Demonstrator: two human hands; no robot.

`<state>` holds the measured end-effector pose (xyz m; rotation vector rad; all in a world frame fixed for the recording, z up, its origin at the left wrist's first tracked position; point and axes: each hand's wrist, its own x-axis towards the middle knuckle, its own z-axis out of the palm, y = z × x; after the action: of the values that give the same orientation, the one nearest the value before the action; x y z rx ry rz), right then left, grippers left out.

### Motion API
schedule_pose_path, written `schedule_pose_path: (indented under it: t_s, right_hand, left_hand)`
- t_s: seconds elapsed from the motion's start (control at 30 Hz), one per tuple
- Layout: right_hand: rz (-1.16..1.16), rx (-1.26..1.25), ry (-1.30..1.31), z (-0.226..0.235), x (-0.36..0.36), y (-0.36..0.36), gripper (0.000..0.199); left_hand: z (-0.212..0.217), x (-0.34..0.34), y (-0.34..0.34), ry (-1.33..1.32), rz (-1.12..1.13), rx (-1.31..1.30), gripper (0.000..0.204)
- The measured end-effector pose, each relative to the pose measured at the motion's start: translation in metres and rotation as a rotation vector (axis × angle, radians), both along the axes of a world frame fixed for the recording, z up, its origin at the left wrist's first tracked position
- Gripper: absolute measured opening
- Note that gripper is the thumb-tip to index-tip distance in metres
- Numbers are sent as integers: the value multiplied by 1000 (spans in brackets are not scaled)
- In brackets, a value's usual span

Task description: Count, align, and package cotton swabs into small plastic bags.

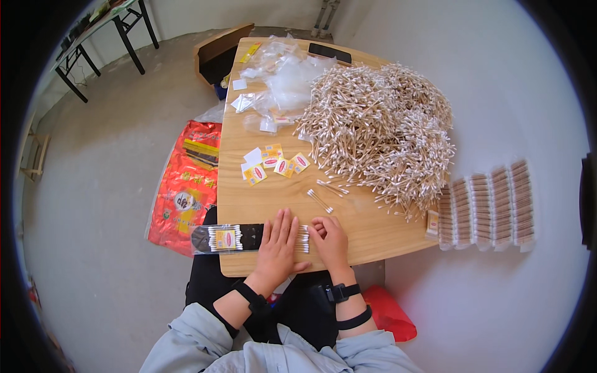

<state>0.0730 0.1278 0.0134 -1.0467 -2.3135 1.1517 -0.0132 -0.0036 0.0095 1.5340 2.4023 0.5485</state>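
My left hand (pixel 277 248) lies flat, fingers outstretched, across a row of cotton swabs (pixel 303 240) and the end of a long black strip (pixel 251 231) at the table's near edge. The strip's left part sits in a clear sleeve (pixel 200 239), with more swabs and a yellow label card (pixel 225 240) showing through. Just right of the swabs' white tips, my right hand (pixel 331 241) has its fingers curled in toward the thumb. Whatever may be between those fingers is hidden. Beyond the hands, several loose swabs (pixel 320 201) rest on the wood.
A big heap of cotton swabs (pixel 385 130) covers the table's right side. Yellow cards (pixel 285 166), clear plastic bags (pixel 289 78) and a black phone (pixel 330 53) lie farther back. Packed swab bundles (pixel 491 208) stand in rows at right. A red bag (pixel 186 180) hangs beside the table's left edge.
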Motion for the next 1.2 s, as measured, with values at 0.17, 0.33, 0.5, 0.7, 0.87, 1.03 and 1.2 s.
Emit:
schedule_pose_path:
  t_s: [0.17, 0.33, 0.5, 0.7, 0.87, 1.03, 1.2]
  right_hand:
    - [-29, -56, 14, -3, -3, -4, 21]
    - [-176, -622, 666, -30, -10, -21, 39]
    - [-39, -773, 687, -32, -25, -36, 43]
    - [73, 113, 213, -21, -9, -27, 48]
    - [72, 256, 132, -20, -2, -26, 47]
    - [-82, 81, 54, -13, -19, -12, 40]
    - [50, 156, -155, 2, -37, 1, 32]
  left_hand:
    - [-6, 4, -1, 52, 51, -5, 114]
    - [-7, -4, -2, 1, 70, 14, 114]
    - [-11, -6, -6, 35, 52, 17, 112]
    - [-5, -9, -8, 13, 30, -16, 110]
    - [-9, -9, -8, 42, 38, 1, 112]
    - [-7, -10, -7, 28, 19, 4, 114]
    - [-9, -9, -8, 49, 36, -15, 114]
